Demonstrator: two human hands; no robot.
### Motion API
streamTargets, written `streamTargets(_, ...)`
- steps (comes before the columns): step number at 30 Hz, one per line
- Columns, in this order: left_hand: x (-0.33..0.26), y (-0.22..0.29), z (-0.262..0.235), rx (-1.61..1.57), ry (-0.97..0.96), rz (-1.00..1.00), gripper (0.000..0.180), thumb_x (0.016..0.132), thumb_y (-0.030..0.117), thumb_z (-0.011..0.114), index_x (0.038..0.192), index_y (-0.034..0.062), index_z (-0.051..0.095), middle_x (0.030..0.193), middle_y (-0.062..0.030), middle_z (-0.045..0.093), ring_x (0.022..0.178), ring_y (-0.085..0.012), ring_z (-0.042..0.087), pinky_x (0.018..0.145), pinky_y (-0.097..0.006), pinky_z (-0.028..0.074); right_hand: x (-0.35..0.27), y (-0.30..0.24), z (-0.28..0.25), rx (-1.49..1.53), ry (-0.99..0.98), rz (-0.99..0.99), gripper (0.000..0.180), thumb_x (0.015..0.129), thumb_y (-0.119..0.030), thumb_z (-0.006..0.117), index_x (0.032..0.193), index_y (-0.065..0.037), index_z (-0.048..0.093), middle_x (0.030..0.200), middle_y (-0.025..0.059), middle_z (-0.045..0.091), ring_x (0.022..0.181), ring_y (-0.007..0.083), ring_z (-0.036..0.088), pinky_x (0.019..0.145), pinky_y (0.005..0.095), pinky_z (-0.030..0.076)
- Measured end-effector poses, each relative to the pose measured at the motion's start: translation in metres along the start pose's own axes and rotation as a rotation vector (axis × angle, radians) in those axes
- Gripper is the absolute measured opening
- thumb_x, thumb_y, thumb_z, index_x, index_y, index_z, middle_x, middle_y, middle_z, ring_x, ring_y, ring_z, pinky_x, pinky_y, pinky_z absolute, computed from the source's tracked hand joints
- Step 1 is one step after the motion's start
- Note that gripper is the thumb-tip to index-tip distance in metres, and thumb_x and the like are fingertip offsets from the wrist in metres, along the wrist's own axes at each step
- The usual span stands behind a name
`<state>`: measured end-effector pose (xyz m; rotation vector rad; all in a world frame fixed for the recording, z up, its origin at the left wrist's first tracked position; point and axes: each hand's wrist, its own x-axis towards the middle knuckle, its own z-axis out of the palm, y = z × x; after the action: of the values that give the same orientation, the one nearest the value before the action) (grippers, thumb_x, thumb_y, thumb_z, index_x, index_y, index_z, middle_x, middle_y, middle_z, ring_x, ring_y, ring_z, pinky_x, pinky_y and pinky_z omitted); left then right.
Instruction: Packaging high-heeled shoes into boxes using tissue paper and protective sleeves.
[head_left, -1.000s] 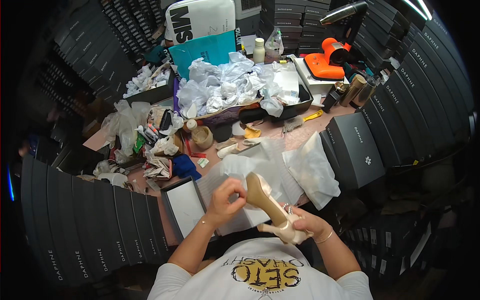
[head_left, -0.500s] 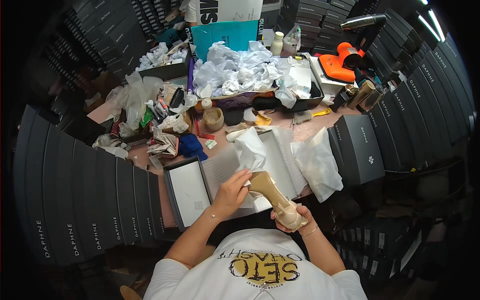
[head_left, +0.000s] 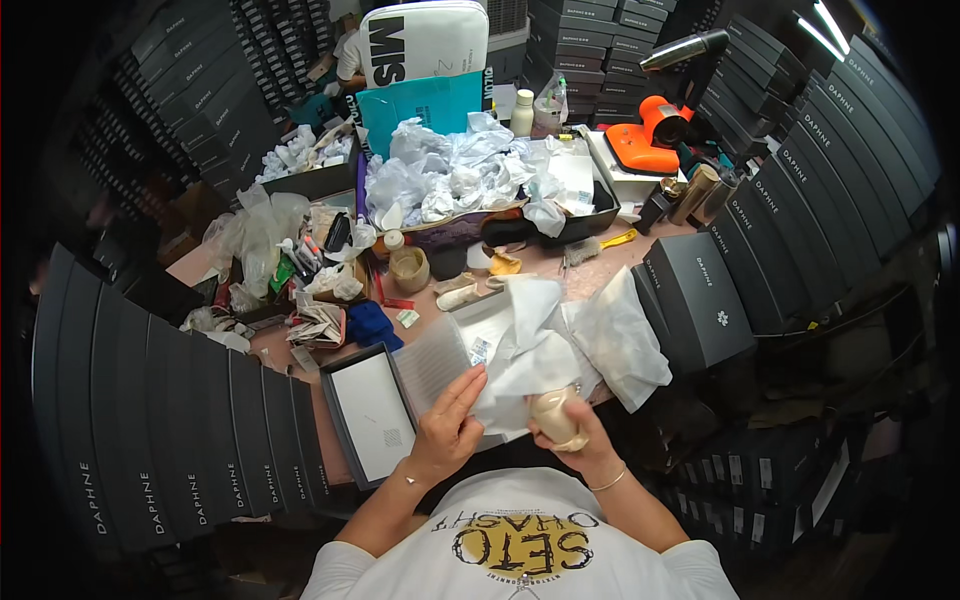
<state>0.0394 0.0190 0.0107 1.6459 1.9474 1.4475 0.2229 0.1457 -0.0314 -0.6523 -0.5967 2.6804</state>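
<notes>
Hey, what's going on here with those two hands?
Someone's right hand grips a cream shoe, and white paper seems to cover its far end. The left hand reaches toward the paper with fingers outstretched; I can't tell if it touches. An open box half lies to its left.

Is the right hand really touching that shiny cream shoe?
Touching. The head view shows the right hand wrapped around the cream shoe, gripping it from both sides.
</notes>
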Motion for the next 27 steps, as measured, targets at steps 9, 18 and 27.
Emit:
streamTargets(9, -0.059, 0.009, 0.043, -0.129, -0.214, 0.076, 0.055, 0.072, -0.009, 0.053, 0.126, -0.0002, 0.052, 0.128, -0.0188, 0.053, 0.083, -0.0286, 0.065, 0.066, -0.031, 0.053, 0.022, 0.041, -0.037, 0.121, 0.094, -0.067, 0.033, 0.092, -0.028, 0.053, 0.117, -0.007, 0.055, 0.102, 0.0056, 0.063, 0.093, 0.0175, 0.061, 0.076, 0.0308, 0.052)
streamTargets(18, -0.063, 0.001, 0.053, -0.171, -0.611, 0.369, 0.044, 0.073, 0.003, 0.066, 0.116, 0.0067, 0.059, 0.125, -0.0100, 0.058, 0.080, -0.0219, 0.067, 0.064, -0.029, 0.057, 0.084, 0.066, -0.086, -1.557, -0.035, -0.725, 0.033, 0.085, -0.021, 0.055, 0.113, -0.004, 0.058, 0.106, 0.0106, 0.061, 0.102, 0.0269, 0.058, 0.091, 0.0398, 0.045)
streamTargets(27, -0.058, -0.006, 0.023, 0.183, -0.010, 0.222, 0.086, 0.061, 0.028, 0.086, 0.133, 0.0096, 0.042, 0.131, -0.0202, 0.041, 0.081, -0.0273, 0.062, 0.061, -0.030, 0.053, 0.068, 0.053, -0.056, -1.694, -0.074, -0.842, 0.033, 0.085, -0.020, 0.059, 0.114, -0.006, 0.059, 0.117, 0.0153, 0.058, 0.111, 0.0299, 0.052, 0.096, 0.0408, 0.040)
